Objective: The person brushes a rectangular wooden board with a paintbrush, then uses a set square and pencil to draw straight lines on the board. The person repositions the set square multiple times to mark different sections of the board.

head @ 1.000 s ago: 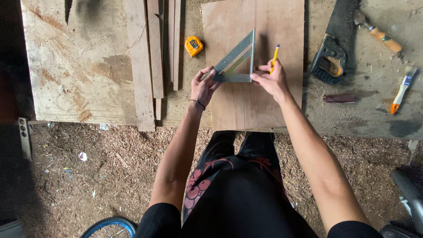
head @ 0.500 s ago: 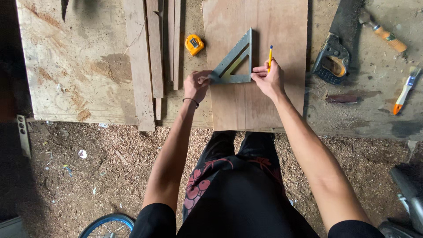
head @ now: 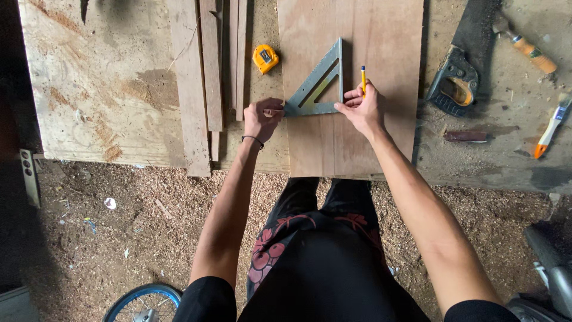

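A grey metal triangular square [head: 319, 86] lies flat on a brown plywood board [head: 381, 48]. My left hand [head: 263, 118] pinches its left corner at the board's left edge. My right hand [head: 362, 108] presses on the square's lower right corner and holds a yellow pencil [head: 363, 77] upright beside the square's vertical edge.
A yellow tape measure [head: 265, 58] lies left of the board, next to narrow wood strips [head: 210, 65] on a large worn plywood sheet [head: 101, 77]. A handsaw [head: 459, 77], a screwdriver [head: 527, 46] and a paintbrush [head: 551, 126] lie at the right. Sawdust covers the floor [head: 131, 220]; a wheel [head: 143, 301] shows below.
The square has slid a little up the board with both hands. The pencil now stands upright close against the square's vertical edge.
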